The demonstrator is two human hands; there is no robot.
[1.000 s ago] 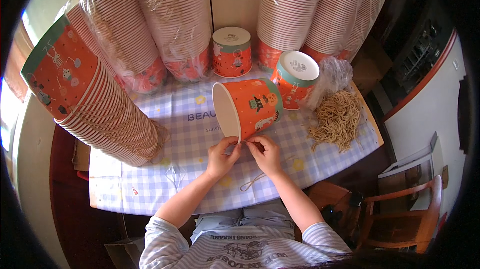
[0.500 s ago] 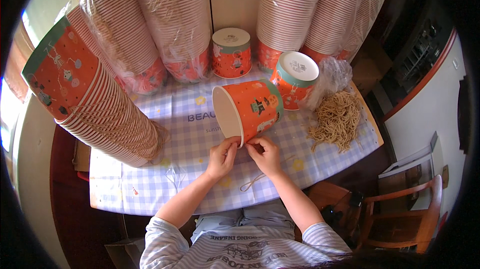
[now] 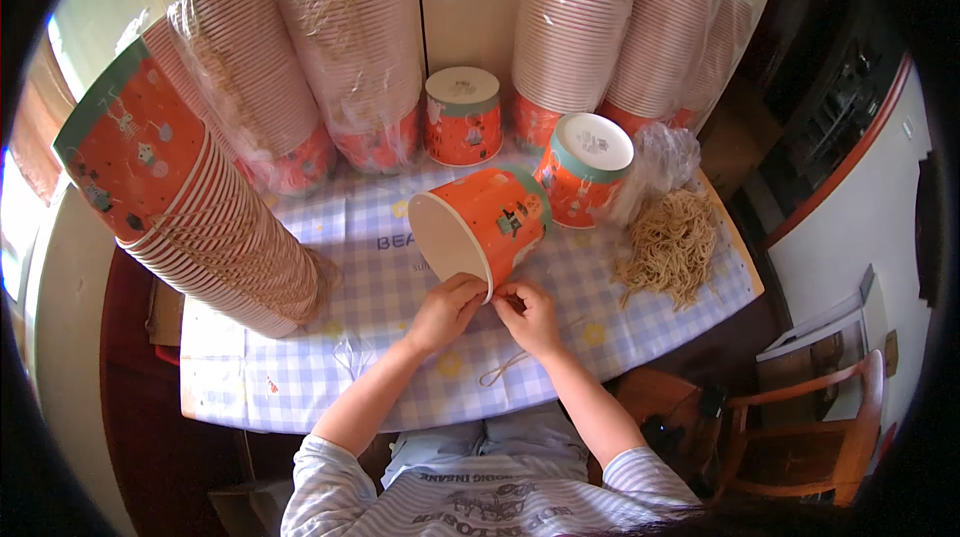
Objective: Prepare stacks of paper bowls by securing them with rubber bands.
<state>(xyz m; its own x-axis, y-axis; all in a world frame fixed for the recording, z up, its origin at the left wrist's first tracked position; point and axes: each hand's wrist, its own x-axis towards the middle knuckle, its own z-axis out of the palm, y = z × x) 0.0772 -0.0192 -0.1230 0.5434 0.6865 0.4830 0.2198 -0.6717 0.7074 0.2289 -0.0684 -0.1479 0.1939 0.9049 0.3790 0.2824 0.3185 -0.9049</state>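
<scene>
- Daylight entered from the far left, where a window [image 3: 18,237] was blown out to near white.
- The table [image 3: 300,377] was evenly and brightly lit; shadows under the hands were soft and short.
- Plastic wrap [image 3: 655,152] on the cup stacks showed small glare streaks.
- The right side and the floor were dim.
- Fisheye bending curved the table edges, and a black vignette ringed the frame.
- The centre was sharp, the rim softer.
</scene>
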